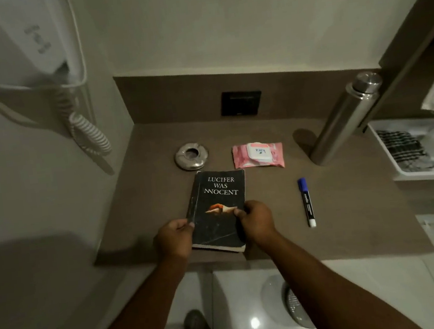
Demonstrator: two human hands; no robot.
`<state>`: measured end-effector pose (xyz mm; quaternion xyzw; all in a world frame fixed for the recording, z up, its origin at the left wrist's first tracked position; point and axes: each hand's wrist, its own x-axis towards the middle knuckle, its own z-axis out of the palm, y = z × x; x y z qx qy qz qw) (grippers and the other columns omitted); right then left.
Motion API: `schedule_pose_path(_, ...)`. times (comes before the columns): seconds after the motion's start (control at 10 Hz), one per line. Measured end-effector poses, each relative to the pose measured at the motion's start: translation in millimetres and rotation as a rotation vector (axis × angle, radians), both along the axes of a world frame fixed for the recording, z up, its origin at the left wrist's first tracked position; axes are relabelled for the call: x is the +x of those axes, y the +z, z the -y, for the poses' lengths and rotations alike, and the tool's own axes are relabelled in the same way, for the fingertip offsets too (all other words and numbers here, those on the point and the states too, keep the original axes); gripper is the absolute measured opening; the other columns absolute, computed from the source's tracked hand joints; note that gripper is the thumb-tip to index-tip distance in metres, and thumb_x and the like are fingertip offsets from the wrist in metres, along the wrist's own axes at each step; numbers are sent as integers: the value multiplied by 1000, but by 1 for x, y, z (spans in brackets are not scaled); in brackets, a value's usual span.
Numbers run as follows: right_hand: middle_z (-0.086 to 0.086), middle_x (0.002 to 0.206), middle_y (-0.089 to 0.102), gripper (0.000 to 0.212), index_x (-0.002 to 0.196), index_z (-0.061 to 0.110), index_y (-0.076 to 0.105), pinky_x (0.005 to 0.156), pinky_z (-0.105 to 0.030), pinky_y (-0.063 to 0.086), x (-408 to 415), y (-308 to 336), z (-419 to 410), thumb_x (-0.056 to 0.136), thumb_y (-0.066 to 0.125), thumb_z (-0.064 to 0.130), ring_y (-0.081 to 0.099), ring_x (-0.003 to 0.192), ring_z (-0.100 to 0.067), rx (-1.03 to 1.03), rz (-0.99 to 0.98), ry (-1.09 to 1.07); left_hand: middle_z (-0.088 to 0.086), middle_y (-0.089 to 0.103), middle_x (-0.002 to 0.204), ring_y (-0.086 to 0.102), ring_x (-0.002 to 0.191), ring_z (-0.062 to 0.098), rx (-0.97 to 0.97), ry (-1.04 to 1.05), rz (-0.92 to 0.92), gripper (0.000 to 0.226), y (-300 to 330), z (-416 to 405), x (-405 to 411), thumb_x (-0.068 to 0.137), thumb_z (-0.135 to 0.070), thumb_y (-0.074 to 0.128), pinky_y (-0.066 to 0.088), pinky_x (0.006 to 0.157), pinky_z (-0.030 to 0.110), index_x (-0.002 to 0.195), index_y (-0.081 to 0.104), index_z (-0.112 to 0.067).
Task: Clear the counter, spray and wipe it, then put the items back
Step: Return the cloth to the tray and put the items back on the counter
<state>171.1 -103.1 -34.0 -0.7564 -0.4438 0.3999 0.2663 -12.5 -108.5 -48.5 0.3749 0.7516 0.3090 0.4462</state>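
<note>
A black paperback book (219,199) lies near the front of the brown counter (353,218). My left hand (174,239) grips its left edge and my right hand (255,221) grips its right edge, both near the book's lower half. Behind the book sit a round metal ashtray (191,156) and a pink pack of wet wipes (258,153). A blue marker (307,202) lies to the right of the book. A tall steel bottle (347,118) stands at the back right.
A white tray (389,154) holding a checked cloth (402,149) sits right of the counter. A wall-mounted hair dryer (31,42) with a coiled cord (89,133) hangs at left. A black wall socket (241,103) is at the back. Tiled floor lies below.
</note>
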Motion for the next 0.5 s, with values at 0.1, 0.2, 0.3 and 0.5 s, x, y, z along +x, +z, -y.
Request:
schedule_pose_path(0.1,-17,102,72,19,101,3,72,70,-24,43,1,-17,4,92,61,17,67,87,-27,20,69,69,8,67,75,63,73,26,37,-55,-137,15,-7,16,12,92,-14,59,53,64,32,82,70,-8)
schedule_pose_path(0.2,-19,109,66,21,104,3,70,83,-32,52,-1,-24,-2,94,58,17,66,94,-32,47,132,94,-4,47,54,44,51,10,117,-91,-321,32,-12,20,16,92,-14,58,30,47,22,60,55,-15)
schedule_pose_path(0.3,-16,112,64,22,106,5,69,89,-35,53,-2,-23,-1,96,56,19,65,96,-30,35,140,100,-1,49,53,45,50,12,147,-101,-351,35,-14,20,16,92,-13,57,32,47,24,57,53,-16)
schedule_pose_path(0.5,-20,95,69,28,83,3,67,76,-35,51,16,11,2,94,59,27,65,90,-32,82,130,97,6,65,85,63,78,24,173,-229,-479,19,3,26,1,87,-32,63,58,73,42,79,67,-15)
